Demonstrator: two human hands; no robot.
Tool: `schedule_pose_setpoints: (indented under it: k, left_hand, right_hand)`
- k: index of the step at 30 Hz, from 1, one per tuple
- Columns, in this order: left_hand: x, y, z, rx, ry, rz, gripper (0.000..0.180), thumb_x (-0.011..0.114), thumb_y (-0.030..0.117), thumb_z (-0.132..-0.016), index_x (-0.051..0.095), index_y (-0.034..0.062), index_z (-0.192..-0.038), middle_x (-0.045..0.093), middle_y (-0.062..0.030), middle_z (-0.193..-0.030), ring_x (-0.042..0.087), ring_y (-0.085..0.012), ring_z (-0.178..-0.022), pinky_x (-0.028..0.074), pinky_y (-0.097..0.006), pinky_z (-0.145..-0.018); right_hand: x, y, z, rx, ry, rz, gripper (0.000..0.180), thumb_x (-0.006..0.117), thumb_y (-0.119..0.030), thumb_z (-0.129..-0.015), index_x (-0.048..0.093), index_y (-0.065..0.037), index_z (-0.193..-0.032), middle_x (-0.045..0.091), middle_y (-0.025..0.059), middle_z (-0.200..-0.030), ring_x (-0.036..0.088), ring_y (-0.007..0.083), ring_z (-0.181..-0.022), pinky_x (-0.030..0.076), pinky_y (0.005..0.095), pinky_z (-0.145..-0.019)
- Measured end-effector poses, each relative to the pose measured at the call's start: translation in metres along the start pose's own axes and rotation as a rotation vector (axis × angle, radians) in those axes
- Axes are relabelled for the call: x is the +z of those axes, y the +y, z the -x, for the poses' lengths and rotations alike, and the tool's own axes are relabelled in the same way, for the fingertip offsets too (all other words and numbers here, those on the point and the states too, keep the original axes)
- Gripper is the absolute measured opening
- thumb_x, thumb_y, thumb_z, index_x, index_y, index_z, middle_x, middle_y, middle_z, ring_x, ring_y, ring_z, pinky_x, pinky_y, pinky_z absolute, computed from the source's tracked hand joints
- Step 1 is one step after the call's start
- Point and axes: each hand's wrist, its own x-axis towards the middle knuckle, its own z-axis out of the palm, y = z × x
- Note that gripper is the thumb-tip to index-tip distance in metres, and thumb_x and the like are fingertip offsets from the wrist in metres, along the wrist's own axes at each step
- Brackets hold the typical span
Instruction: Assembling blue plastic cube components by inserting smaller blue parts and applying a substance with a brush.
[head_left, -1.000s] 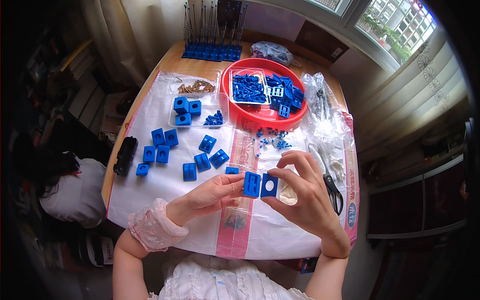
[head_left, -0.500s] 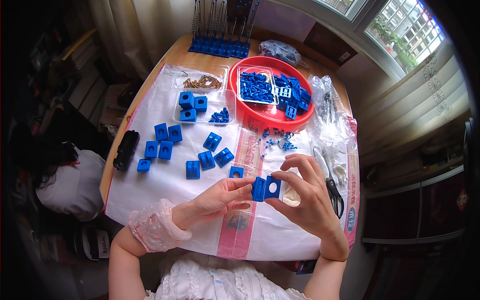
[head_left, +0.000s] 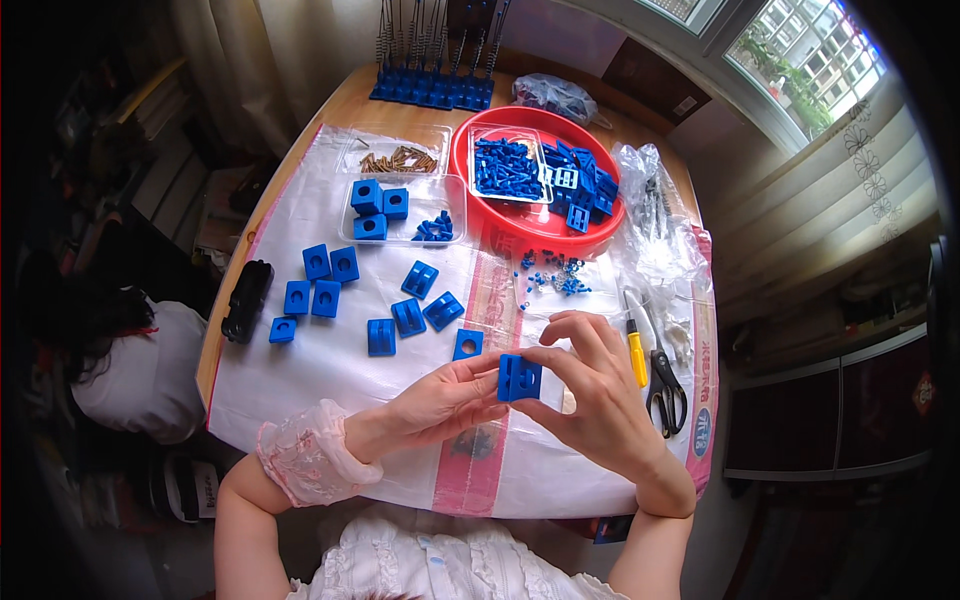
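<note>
My left hand [head_left: 430, 402] and right hand [head_left: 600, 398] gripped a blue block [head_left: 519, 379] between them by the fingertips, above a white sheet [head_left: 310, 400]. Beyond lay loose cubes [head_left: 409, 317] and a red basin [head_left: 535, 245] of blue parts [head_left: 505, 168]; at right, scissors [head_left: 664, 377] lay near a yellow-handled tool [head_left: 637, 358].

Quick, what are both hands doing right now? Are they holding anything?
Left hand: closed, pinching the left side of a blue block.
Right hand: closed, pinching the right side of the same block.
</note>
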Motion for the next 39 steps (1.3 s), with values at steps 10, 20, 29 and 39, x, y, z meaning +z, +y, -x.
schedule_pose_setpoints:
  k: [10, 20, 29, 39]
  left_hand:
    - [-0.008, -0.004, 0.000, -0.001, 0.030, 0.033, 0.040, 0.049, 0.022, -0.101, 0.045, 0.0084, -0.138, 0.060, -0.0054, -0.120, 0.062, -0.0098, -0.105, 0.056, -0.021, -0.086]
    - [-0.009, -0.004, -0.002, 0.001, 0.117, -0.030, 0.039, 0.053, 0.022, -0.099, 0.048, 0.0084, -0.135, 0.062, -0.0048, -0.115, 0.062, -0.0074, -0.100, 0.055, -0.018, -0.083]
    - [-0.011, -0.007, -0.002, -0.018, 0.102, -0.010, 0.036, 0.055, 0.023, -0.099, 0.052, 0.0068, -0.131, 0.059, 0.0029, -0.093, 0.040, -0.0010, -0.063, 0.034, -0.015, -0.049]
    - [-0.003, -0.005, 0.001, -0.062, 0.087, -0.010, 0.033, 0.054, 0.024, -0.100, 0.051, 0.0073, -0.128, 0.055, 0.0043, -0.089, 0.038, 0.0001, -0.061, 0.031, -0.014, -0.048]
  right_hand:
    - [-0.002, 0.000, 0.002, -0.007, 0.030, 0.042, 0.045, 0.083, -0.016, -0.065, 0.063, -0.005, -0.104, 0.053, 0.0097, -0.106, 0.050, 0.0305, -0.109, 0.039, 0.0439, -0.092]
    - [-0.008, -0.001, 0.002, 0.004, 0.049, 0.059, 0.043, 0.082, -0.016, -0.065, 0.063, -0.006, -0.102, 0.053, 0.0097, -0.106, 0.050, 0.0307, -0.109, 0.039, 0.0442, -0.092]
    - [0.002, -0.001, 0.002, -0.011, 0.009, 0.028, 0.043, 0.080, -0.017, -0.068, 0.061, -0.005, -0.104, 0.053, 0.0104, -0.106, 0.049, 0.0314, -0.111, 0.038, 0.0442, -0.094]
    - [0.010, -0.002, 0.000, -0.031, 0.001, 0.051, 0.039, 0.079, -0.017, -0.068, 0.060, -0.006, -0.100, 0.052, 0.0108, -0.104, 0.049, 0.0310, -0.110, 0.037, 0.0445, -0.095]
